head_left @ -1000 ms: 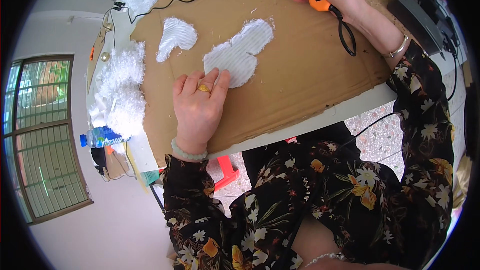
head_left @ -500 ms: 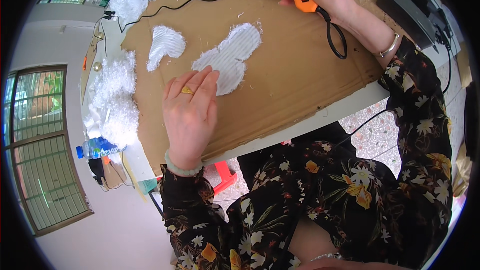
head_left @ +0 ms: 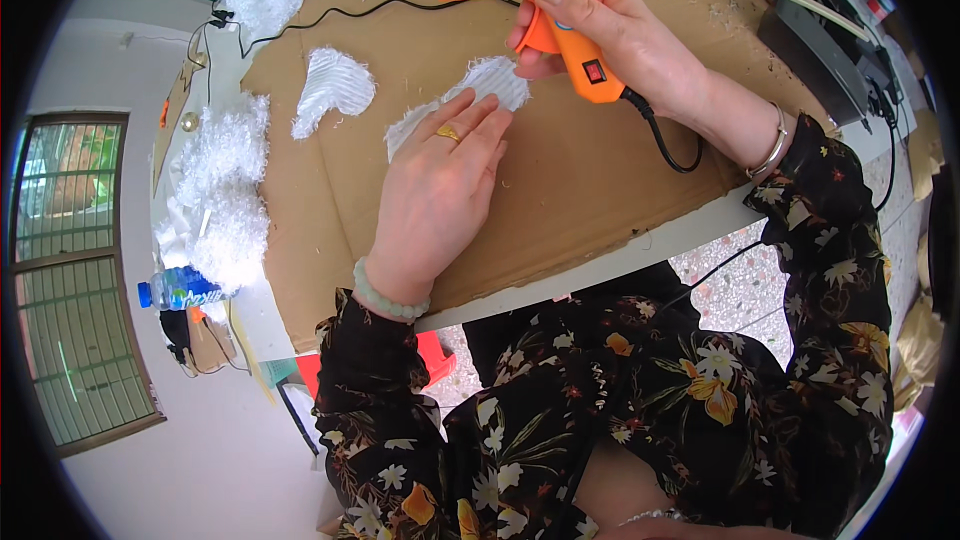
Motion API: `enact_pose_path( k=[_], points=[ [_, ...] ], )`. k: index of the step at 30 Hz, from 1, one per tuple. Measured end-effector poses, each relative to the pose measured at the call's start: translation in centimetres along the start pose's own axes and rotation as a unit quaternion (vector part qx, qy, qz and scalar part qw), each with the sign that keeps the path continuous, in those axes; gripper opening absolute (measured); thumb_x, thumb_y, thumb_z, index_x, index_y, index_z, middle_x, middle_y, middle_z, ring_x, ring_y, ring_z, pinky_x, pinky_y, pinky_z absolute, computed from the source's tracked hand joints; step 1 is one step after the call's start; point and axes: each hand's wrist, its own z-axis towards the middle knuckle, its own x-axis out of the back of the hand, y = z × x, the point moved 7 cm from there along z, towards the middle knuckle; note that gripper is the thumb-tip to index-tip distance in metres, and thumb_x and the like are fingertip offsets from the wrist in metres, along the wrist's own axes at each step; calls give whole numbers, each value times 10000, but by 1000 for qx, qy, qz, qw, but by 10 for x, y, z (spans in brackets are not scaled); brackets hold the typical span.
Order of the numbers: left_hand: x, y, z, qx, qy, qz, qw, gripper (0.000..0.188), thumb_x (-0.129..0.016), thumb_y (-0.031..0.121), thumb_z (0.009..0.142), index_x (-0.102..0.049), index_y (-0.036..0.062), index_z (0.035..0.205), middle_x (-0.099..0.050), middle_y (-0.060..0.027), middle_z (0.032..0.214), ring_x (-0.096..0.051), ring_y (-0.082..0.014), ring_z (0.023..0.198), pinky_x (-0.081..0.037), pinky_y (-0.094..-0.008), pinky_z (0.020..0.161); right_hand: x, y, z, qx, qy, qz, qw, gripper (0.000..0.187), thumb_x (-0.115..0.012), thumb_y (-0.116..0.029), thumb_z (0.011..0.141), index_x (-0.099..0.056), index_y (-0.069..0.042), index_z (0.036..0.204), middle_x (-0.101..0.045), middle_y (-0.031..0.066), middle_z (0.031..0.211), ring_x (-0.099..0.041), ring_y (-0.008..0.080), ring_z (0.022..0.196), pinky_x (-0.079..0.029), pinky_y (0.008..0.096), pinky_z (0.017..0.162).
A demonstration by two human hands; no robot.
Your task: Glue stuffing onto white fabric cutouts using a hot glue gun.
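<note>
The person wears a black blouse (head_left: 655, 395) printed with white blossoms, yellow-orange flowers and thin leafy stems, its long sleeves (head_left: 835, 265) patterned alike. A gold-coloured ring (head_left: 449, 131) circles one finger of the left grip (head_left: 435, 200), and a pale green round-bead bracelet (head_left: 390, 301) that wrist. The right wrist (head_left: 735, 122) bears a silvery bangle (head_left: 772, 155); pearly beads (head_left: 655, 516) show near the lower edge.

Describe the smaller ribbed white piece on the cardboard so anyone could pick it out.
Start from the big brown cardboard sheet and go to its upper left part. There the comma-shaped white piece lies in full view. Unlike its larger white neighbour to the right, it isn't partly covered by the left hand.
</note>
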Motion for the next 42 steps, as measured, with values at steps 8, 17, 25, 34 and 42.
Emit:
enact_pose_path(
  k=[8, 17, 25, 34, 42],
  points=[
    [-14, 0, 4, 6, -48, -27, 998, 298, -670, 81, 815, -632, 13, 1103, -655, -159, 1136, -598, -345, 1102, -496, -413, 920, 4, 18, 5, -51, 21, 14, 998, 398, -483, -375, 1002, -582, 1, 1088, -623, 71, 1003, -649, 156, 887, -557, 309, 833],
    [-16, -5, 4, -1, -33, -47, 998, 316, -678, 78, 806, -624, 15, 1111, -654, -168, 1125, -603, -354, 1087, -498, -410, 913, 9, 20, 4, -61, 43, 27, 997, 437, -503, -426, 985, -587, -5, 1065, -624, 73, 989, -656, 163, 869, -562, 317, 835],
    [-13, -37, 16, 121, -16, -46, 991, 312, -753, 135, 731, -650, 28, 1005, -663, -145, 903, -606, -330, 808, -498, -421, 719, 9, 20, 4, -63, 33, 19, 997, 429, -507, -408, 987, -586, 6, 1066, -623, 76, 993, -653, 149, 866, -558, 307, 841],
    [-18, -42, 24, 129, -7, -48, 990, 358, -769, 106, 694, -663, 96, 1036, -671, -134, 908, -620, -309, 842, -501, -400, 731, 9, 16, 2, -70, 32, 21, 997, 394, -505, -366, 995, -574, 7, 1098, -622, 69, 997, -647, 141, 878, -559, 293, 823],
    [-15, -45, 22, 205, 12, -151, 967, 417, -786, 71, 677, -658, 102, 1073, -676, -110, 953, -626, -275, 885, -495, -383, 746, 11, 22, 2, -71, 36, 27, 996, 358, -530, -371, 980, -580, -27, 1064, -619, 48, 934, -634, 133, 831, -536, 284, 760]
  ],
)
